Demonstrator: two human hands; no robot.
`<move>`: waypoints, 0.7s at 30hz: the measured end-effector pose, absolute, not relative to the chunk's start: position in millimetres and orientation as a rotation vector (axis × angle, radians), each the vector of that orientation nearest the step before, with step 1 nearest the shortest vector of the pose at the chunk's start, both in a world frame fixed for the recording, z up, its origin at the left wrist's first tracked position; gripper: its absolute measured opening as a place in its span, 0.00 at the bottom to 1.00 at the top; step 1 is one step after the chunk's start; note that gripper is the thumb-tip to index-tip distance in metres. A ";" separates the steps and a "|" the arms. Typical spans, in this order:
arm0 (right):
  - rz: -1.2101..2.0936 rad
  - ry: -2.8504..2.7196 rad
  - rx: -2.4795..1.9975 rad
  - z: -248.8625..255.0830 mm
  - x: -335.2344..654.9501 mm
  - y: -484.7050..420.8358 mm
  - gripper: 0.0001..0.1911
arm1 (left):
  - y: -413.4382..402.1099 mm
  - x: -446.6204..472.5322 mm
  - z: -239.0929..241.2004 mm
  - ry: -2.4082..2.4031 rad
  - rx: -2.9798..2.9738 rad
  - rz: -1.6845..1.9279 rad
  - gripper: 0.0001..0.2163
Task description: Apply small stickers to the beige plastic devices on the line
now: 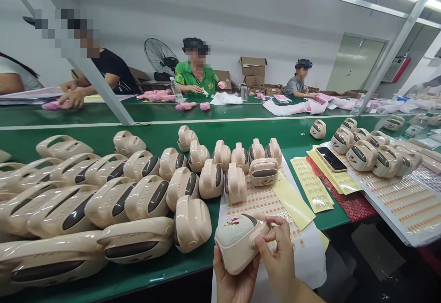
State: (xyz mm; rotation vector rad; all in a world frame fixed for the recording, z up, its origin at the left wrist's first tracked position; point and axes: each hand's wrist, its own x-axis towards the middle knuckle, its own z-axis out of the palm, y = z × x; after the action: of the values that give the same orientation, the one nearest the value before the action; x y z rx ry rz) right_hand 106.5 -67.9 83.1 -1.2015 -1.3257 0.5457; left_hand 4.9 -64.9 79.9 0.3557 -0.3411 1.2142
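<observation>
Cream rounded plastic case with mesh front [237,248], in hand

Left hand [238,284] grips its lower end; right hand [279,251] grips its handle side; held over white sheet with orange prints [308,259]; at left, matching cream plastic cases [191,225] on green tabletop [165,271].

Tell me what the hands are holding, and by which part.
A cream case: the left hand cups it low, from below; the right hand holds its side at the round hub.
</observation>
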 end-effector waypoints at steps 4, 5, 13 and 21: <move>0.455 -1.387 -1.259 88.8 105.9 -66.7 0.11 | -66.4 3.0 74.1 -0.264 0.377 1.193 0.22; 0.497 -1.365 -1.282 89.8 105.3 -66.4 0.18 | -66.5 3.1 73.1 -0.256 0.384 1.187 0.23; 0.888 -1.307 -1.292 75.1 141.0 -69.8 0.18 | -65.9 1.3 73.8 -0.153 0.359 1.169 0.23; 0.116 -1.884 -1.382 42.6 240.4 -92.5 0.12 | -63.4 -16.7 70.7 -0.116 0.206 1.143 0.24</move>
State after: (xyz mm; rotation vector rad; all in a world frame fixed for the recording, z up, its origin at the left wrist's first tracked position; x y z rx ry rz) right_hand 240.4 -92.5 42.6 -1.3824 -1.8844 0.1165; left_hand -16.7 -63.4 70.7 0.2060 -0.1165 1.1428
